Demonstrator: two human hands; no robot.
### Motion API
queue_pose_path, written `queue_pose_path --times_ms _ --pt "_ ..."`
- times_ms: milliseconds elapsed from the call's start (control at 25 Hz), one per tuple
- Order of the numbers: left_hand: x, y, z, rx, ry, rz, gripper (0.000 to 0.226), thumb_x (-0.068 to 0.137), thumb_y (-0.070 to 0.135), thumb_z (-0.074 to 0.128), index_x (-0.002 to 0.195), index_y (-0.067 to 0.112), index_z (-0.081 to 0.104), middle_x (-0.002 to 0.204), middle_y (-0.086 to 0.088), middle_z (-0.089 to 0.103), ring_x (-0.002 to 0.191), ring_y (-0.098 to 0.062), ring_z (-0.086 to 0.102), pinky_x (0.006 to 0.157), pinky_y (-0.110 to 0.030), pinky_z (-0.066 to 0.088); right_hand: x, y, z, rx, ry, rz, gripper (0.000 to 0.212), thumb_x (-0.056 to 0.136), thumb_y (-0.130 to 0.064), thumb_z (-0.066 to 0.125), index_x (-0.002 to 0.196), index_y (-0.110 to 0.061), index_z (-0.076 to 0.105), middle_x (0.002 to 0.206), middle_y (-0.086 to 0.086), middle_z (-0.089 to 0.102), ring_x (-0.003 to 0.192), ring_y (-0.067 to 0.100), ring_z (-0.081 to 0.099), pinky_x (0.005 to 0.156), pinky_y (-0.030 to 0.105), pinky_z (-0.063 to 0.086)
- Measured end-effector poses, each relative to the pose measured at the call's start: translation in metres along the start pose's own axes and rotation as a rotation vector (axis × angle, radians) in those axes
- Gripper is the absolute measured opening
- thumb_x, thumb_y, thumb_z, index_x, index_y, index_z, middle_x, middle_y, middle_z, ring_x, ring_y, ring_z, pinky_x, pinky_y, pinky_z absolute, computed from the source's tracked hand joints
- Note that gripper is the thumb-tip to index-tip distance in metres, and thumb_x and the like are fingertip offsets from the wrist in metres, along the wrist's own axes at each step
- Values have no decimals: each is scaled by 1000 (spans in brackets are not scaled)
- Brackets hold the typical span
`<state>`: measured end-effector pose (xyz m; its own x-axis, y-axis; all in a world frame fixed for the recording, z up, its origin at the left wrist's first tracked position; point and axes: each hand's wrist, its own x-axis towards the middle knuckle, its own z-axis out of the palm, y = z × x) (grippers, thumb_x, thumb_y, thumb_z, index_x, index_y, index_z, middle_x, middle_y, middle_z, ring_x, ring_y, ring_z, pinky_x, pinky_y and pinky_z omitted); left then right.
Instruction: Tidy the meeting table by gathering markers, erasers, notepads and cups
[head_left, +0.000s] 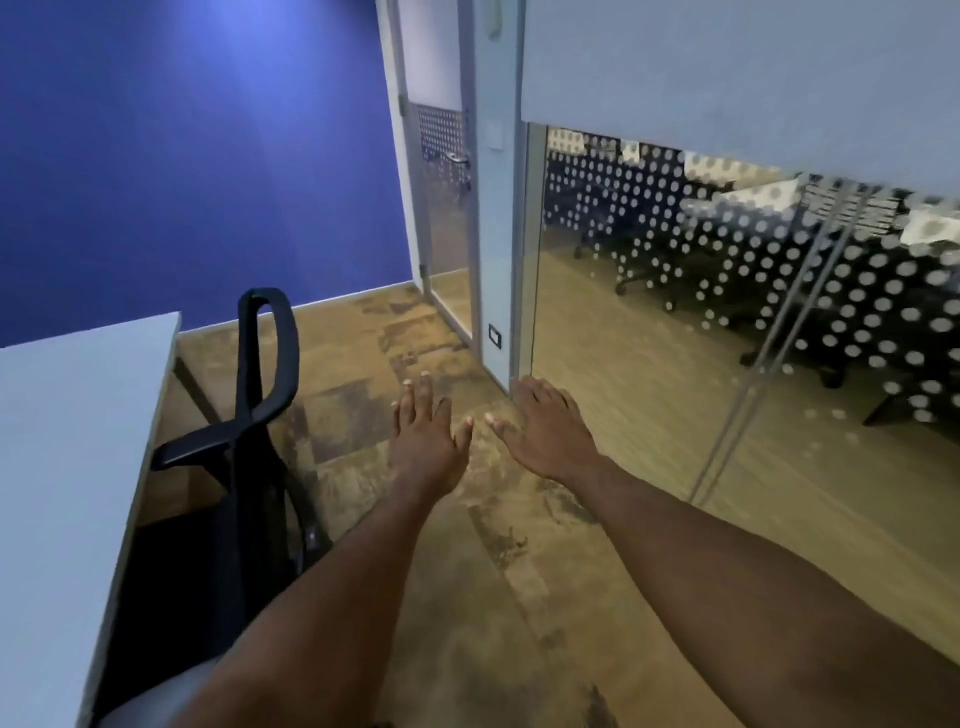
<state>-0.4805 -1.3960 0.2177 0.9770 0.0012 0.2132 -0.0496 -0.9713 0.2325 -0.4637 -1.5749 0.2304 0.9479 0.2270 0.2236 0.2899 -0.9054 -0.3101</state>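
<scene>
Both my arms stretch forward over the floor, palms down. My left hand (426, 436) has straight, spread fingers and holds nothing. My right hand (545, 426) lies beside it, fingers also straight and empty. The white meeting table (67, 467) shows at the left edge of the view; the part I see is bare. No markers, erasers, notepads or cups appear in the frame.
A black office chair (249, 447) stands tucked against the table's right side. A glass partition with a dotted film (727, 312) runs along the right, with a glass door (441, 208) ahead beside the blue wall. Brown patterned carpet lies between chair and glass.
</scene>
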Motion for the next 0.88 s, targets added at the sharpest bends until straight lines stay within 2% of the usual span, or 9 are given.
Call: queue_pose_path --times_ms 240,400,640,880 --pt "139 -17 19 0 22 -49 60 102 48 20 148 16 37 165 -8 -1 151 -26 -5 120 -42 -3 148 36 22 17 8 -45 75 92 -68 27 150 -19 26 159 6 23 146 23 17 119 41 11" --pt "237 -43 46 7 74 -104 54 103 43 28 147 15 39 165 -7 7 152 -25 0 120 -42 1 263 54 51 49 -2 -113 75 92 -67 29 149 -18 27 157 5 26 145 22 20 118 39 12" --pt "397 -94 82 72 55 -276 53 102 45 28 145 17 44 164 -6 13 151 -24 7 121 -44 4 463 86 83 94 -38 -209 77 90 -69 30 148 -19 25 154 6 33 141 26 29 117 44 21" --pt "526 -160 71 82 125 -398 53 102 46 27 143 17 45 163 -8 16 151 -26 8 121 -46 4 623 45 116 105 -88 -373 75 93 -66 31 150 -17 25 157 7 28 145 25 22 118 43 17"
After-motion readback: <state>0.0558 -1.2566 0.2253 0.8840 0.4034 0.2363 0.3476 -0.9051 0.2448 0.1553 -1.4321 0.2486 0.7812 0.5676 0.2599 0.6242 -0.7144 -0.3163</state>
